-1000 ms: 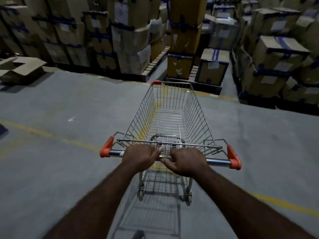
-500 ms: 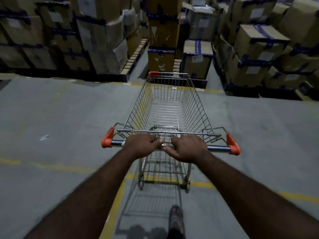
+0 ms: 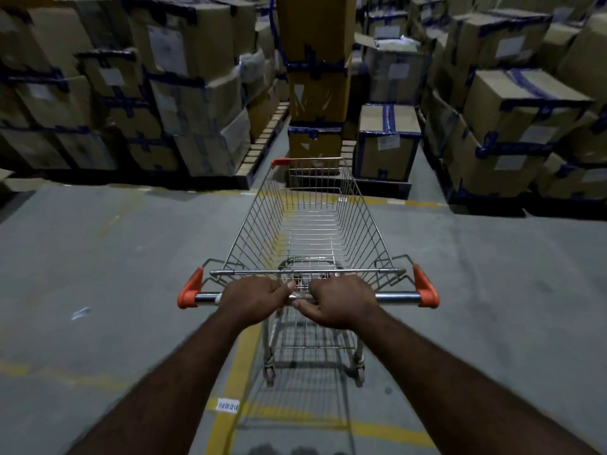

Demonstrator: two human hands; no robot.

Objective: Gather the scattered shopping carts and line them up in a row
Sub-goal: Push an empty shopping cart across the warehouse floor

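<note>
Cart [image 3: 312,231] at frame centre, nose toward boxes [image 3: 387,142] at the top. Left hand [image 3: 254,298] and right hand [image 3: 341,302] clamped side by side mid-handle [image 3: 397,297], probably for straight, even pushing. No other carts visible.

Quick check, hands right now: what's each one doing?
Left hand: closed around the cart handle.
Right hand: closed on the same handle, close beside the left.

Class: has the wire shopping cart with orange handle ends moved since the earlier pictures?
Yes. The wire shopping cart rolled forward, closer to the stacked cardboard boxes, crossing a yellow floor line.
</note>
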